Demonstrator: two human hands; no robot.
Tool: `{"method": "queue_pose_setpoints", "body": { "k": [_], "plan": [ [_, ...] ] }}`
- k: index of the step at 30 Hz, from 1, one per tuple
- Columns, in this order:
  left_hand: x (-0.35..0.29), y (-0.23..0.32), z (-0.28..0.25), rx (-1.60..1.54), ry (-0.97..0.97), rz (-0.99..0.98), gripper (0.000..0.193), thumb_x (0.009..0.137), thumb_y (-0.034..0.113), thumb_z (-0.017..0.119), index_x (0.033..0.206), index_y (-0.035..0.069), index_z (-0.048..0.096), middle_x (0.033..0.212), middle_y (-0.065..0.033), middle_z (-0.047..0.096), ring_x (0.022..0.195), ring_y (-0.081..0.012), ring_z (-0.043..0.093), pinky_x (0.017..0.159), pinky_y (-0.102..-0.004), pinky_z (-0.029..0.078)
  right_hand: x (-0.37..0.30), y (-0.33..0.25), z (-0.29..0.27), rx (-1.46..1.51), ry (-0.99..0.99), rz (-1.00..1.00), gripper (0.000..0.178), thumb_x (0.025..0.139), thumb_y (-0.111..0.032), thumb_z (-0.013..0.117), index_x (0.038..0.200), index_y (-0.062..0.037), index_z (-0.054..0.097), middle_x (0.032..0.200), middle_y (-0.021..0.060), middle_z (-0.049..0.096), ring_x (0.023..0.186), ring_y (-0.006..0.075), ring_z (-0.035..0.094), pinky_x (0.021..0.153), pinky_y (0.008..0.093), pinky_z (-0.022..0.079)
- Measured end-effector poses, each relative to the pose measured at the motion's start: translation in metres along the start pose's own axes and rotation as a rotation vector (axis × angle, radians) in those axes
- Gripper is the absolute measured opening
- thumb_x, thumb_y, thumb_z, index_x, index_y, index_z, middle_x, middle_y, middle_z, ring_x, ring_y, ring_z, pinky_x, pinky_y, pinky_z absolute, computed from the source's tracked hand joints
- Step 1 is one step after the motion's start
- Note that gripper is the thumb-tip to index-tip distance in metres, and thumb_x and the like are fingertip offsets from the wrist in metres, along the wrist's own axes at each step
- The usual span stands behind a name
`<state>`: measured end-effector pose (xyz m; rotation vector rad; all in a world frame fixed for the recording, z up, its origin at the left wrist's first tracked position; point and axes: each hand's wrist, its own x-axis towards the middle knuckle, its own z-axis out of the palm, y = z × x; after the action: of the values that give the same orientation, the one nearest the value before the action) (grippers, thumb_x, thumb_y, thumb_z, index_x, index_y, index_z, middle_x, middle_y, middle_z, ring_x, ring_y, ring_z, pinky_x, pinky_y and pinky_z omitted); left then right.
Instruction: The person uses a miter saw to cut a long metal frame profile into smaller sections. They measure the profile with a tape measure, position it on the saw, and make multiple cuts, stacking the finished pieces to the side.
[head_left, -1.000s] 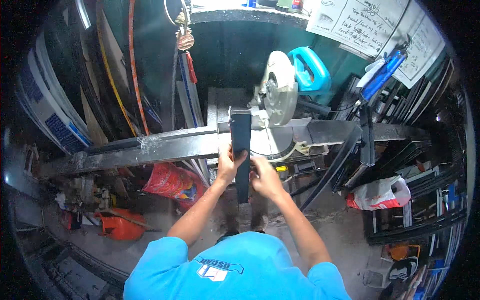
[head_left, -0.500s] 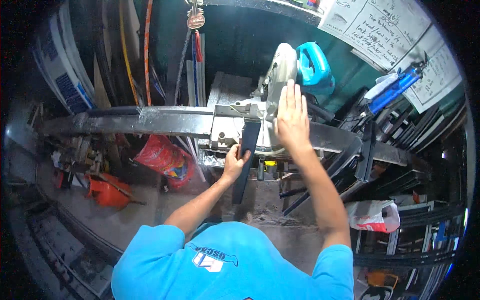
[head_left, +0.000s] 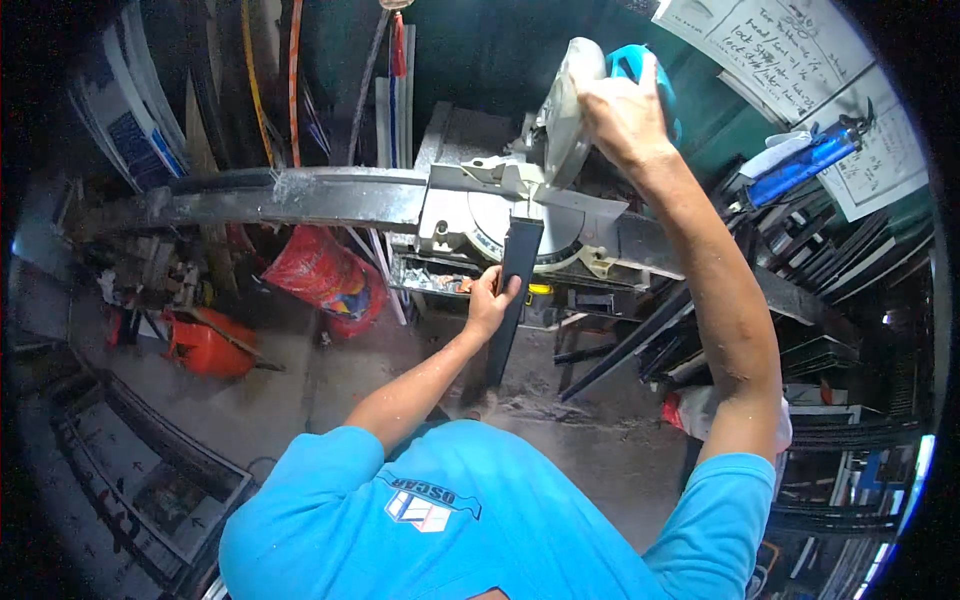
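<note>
My left hand [head_left: 490,302] is closed around a long dark metal profile [head_left: 515,300]. The profile's far end lies on the round base of a miter saw [head_left: 470,225], and its near end slopes down toward me. My right hand [head_left: 628,115] is up at the saw head, its fingers curled over the teal handle [head_left: 630,62] beside the pale blade guard [head_left: 565,110]. My fingers partly hide the grip. The saw head is raised, leaving the base plate and fence in view.
A metal rail [head_left: 330,198] runs left from the saw. Below it are a red bag [head_left: 325,275] and an orange container [head_left: 210,342]. Dark profiles [head_left: 640,345] lean at the right, near a blue tube tool [head_left: 800,170] and handwritten sheets [head_left: 770,55] on the wall.
My right hand has gone from lying flat beside the blade guard to curling at the saw's handle. My left hand and the profile have shifted slightly right, and the view has moved.
</note>
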<state>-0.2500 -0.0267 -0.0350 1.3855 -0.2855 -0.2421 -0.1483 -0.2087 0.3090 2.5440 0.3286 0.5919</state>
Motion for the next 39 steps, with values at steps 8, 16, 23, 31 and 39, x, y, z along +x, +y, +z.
{"method": "queue_pose_setpoints", "body": {
  "k": [8, 16, 23, 31, 39],
  "plan": [
    [-0.003, -0.011, 0.002, -0.080, 0.041, 0.118, 0.032, 0.097, 0.028, 0.074, 0.108, 0.001, 0.063, 0.094, -0.0014, 0.063, 0.088, -0.0100, 0.057, 0.081, -0.0277, 0.048, -0.018, 0.014, 0.013, 0.129, 0.164, -0.114, 0.053, 0.079, -0.032, 0.082, 0.124, -0.0134, 0.060, 0.092, 0.0107, 0.074, 0.096, 0.0308, 0.071, 0.104, 0.0647, 0.036],
    [-0.009, -0.008, -0.015, 0.006, 0.024, 0.189, 0.035, 0.092, 0.024, 0.078, 0.110, 0.000, 0.060, 0.094, -0.0037, 0.061, 0.089, -0.0134, 0.057, 0.084, -0.0286, 0.047, -0.023, -0.007, 0.008, 0.093, 0.027, -0.071, 0.074, 0.074, -0.041, 0.086, 0.134, -0.0108, 0.055, 0.095, 0.0120, 0.075, 0.099, 0.0323, 0.072, 0.112, 0.0718, 0.028],
    [-0.016, 0.000, -0.027, 0.109, 0.044, 0.217, 0.037, 0.092, 0.028, 0.079, 0.108, 0.000, 0.059, 0.095, -0.0038, 0.059, 0.089, -0.0123, 0.055, 0.082, -0.0275, 0.047, -0.009, 0.005, 0.001, 0.164, 0.062, -0.089, 0.070, 0.080, -0.039, 0.082, 0.139, -0.0103, 0.057, 0.093, 0.0113, 0.073, 0.097, 0.0309, 0.070, 0.108, 0.0525, 0.039],
    [-0.006, -0.004, -0.013, -0.091, -0.020, -0.005, 0.040, 0.096, 0.035, 0.076, 0.108, 0.001, 0.060, 0.094, 0.0004, 0.058, 0.086, -0.0094, 0.052, 0.079, -0.0256, 0.045, -0.010, 0.013, 0.019, 0.217, 0.179, -0.148, 0.068, 0.077, -0.044, 0.084, 0.130, -0.0099, 0.059, 0.108, 0.0133, 0.074, 0.102, 0.0335, 0.070, 0.101, 0.0533, 0.047],
    [0.008, 0.001, 0.022, -0.107, -0.043, -0.082, 0.051, 0.103, 0.048, 0.061, 0.116, -0.001, 0.058, 0.101, -0.0060, 0.063, 0.096, -0.0162, 0.058, 0.087, -0.0346, 0.048, 0.021, 0.047, 0.004, 0.188, 0.036, -0.099, 0.072, 0.070, -0.032, 0.089, 0.133, -0.0132, 0.059, 0.112, 0.0107, 0.072, 0.107, 0.0305, 0.068, 0.092, 0.0443, 0.052]
  ]
}}
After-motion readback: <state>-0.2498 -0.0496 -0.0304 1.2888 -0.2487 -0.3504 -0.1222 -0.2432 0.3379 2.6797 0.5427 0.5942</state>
